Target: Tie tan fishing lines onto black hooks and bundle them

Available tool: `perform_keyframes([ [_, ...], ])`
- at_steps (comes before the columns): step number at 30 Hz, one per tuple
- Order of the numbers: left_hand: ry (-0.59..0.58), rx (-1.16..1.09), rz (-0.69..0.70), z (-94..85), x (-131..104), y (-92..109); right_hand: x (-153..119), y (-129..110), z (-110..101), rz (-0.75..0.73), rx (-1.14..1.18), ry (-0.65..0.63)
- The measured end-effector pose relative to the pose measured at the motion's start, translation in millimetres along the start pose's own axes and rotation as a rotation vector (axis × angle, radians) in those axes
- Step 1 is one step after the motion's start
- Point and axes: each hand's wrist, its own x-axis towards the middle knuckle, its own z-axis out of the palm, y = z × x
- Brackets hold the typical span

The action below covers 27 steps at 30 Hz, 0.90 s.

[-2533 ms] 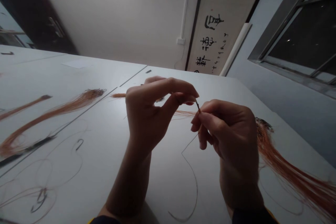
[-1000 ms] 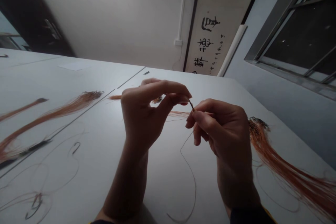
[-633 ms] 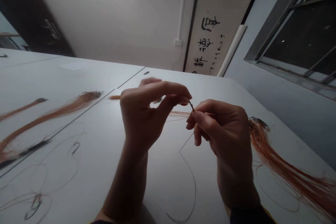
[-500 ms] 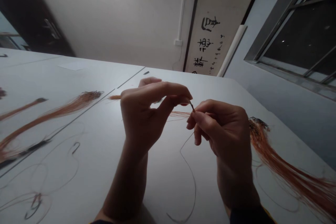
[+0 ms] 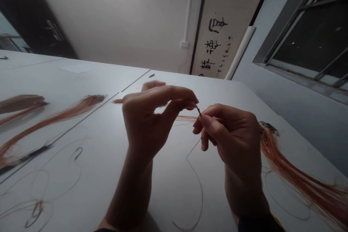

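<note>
My left hand (image 5: 160, 116) is closed, pinching one end of a thin dark fish hook (image 5: 198, 109) between thumb and forefinger; the bend is hidden in those fingertips. At the hook's other end, my right hand (image 5: 227, 130) grips the shank with thumb and forefinger, its other fingers curled below. From under the right fingers a thin fishing line (image 5: 200, 181) hangs and curves down over the white table. Right of that hand lies a bundle of hooks with long orange lines (image 5: 285, 166). Behind my hands, orange strands (image 5: 186, 118) are partly covered.
Another person's hand (image 5: 24, 103) rests over an orange bundle at the far left. More orange line with hooks (image 5: 67, 114) lies nearby. Loose hooks (image 5: 78, 153) and coiled line are at left on the white table (image 5: 103, 174). A seam (image 5: 89, 115) crosses the tabletop.
Another person's hand has come in at the left, over the orange bundle. My left hand has shifted very slightly left; both my hands keep their pinch on the hook.
</note>
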Motion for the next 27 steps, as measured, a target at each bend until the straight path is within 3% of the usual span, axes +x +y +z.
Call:
perform_keyframes([
  [27, -0.024, 0.037, 0.009, -1.3, -0.4, -1.9, 0.0, 0.1, -0.7, -0.026, -0.056, 0.013],
])
